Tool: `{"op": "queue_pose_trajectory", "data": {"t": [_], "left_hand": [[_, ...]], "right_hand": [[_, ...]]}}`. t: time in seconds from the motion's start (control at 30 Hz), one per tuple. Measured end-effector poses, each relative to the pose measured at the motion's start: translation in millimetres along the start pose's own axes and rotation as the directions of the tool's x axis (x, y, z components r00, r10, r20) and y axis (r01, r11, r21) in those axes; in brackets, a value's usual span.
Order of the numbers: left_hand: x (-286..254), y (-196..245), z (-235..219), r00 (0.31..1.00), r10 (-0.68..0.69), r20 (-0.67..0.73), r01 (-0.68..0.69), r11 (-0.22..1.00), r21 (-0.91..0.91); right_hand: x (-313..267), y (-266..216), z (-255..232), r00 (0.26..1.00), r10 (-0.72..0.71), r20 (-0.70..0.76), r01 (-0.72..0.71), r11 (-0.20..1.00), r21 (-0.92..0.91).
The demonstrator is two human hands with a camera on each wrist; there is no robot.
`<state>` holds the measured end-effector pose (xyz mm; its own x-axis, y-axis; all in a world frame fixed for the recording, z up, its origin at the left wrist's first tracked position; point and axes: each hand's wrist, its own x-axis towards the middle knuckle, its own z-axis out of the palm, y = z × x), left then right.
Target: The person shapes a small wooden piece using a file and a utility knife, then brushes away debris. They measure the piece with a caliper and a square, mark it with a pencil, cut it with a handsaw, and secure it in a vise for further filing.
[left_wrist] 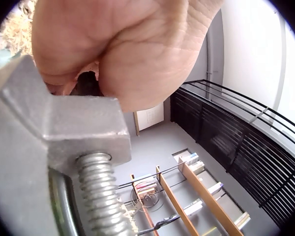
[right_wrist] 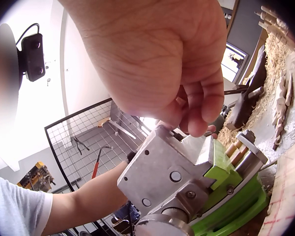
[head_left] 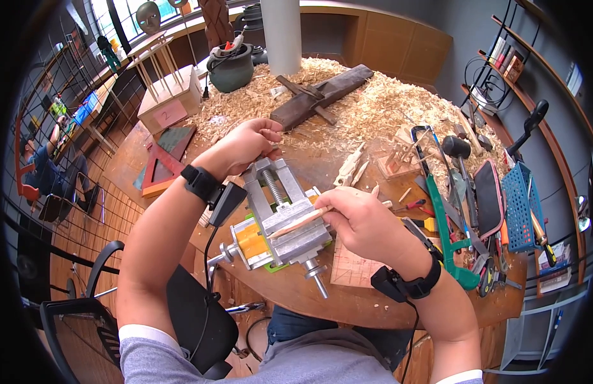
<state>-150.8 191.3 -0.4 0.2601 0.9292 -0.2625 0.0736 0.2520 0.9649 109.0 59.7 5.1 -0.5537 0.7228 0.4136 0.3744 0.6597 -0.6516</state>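
Observation:
A metal vise point(head_left: 290, 217) with a long screw stands at the table's front edge. Across its near jaw block lies a slim pale wooden stick point(head_left: 299, 224), its right end pinched between the thumb and fingers of my right hand point(head_left: 367, 221). My left hand point(head_left: 248, 144) is at the vise's far end, fingers curled. In the left wrist view a small dark object point(left_wrist: 86, 84) shows between the left hand's point(left_wrist: 123, 49) fingers, just behind the metal end block point(left_wrist: 88, 123); what it is cannot be told. In the right wrist view the right hand point(right_wrist: 162, 64) hides the stick.
Wood shavings point(head_left: 399, 109) cover the table's far side, around a dark wooden block point(head_left: 322, 96). Carved wooden pieces point(head_left: 351, 166) lie beyond the right hand. A green-handled saw point(head_left: 445, 237), a mallet point(head_left: 456, 147) and a blue basket point(head_left: 521, 208) are at right; a red triangle point(head_left: 159, 168) is at left.

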Motion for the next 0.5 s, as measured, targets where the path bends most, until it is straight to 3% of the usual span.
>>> {"op": "queue_pose_trajectory", "data": {"t": [0.07,0.13,0.27,0.33,0.43,0.5], "left_hand": [[7,4,1,1.000,-0.023,0.008,0.023,0.999,0.035],[11,12,5,0.993,-0.109,0.034,0.094,0.949,0.299],[12,17,11,0.993,-0.122,-0.002,0.106,0.859,0.500],[12,19,9,0.996,-0.065,0.053,0.004,0.665,0.747],[-1,29,19,0.993,-0.100,-0.061,0.108,0.589,0.801],[4,25,16,0.994,-0.097,-0.051,0.097,0.566,0.819]], "right_hand": [[0,-1,-1,1.000,0.005,0.006,-0.005,1.000,-0.006],[0,-1,-1,1.000,0.006,0.013,-0.005,1.000,-0.015],[0,1,1,1.000,-0.008,-0.009,0.008,1.000,-0.005],[1,1,0,1.000,-0.007,0.001,0.007,1.000,0.008],[0,0,0,1.000,-0.012,-0.006,0.011,1.000,-0.005],[0,1,1,1.000,-0.009,-0.006,0.009,1.000,-0.002]]}}
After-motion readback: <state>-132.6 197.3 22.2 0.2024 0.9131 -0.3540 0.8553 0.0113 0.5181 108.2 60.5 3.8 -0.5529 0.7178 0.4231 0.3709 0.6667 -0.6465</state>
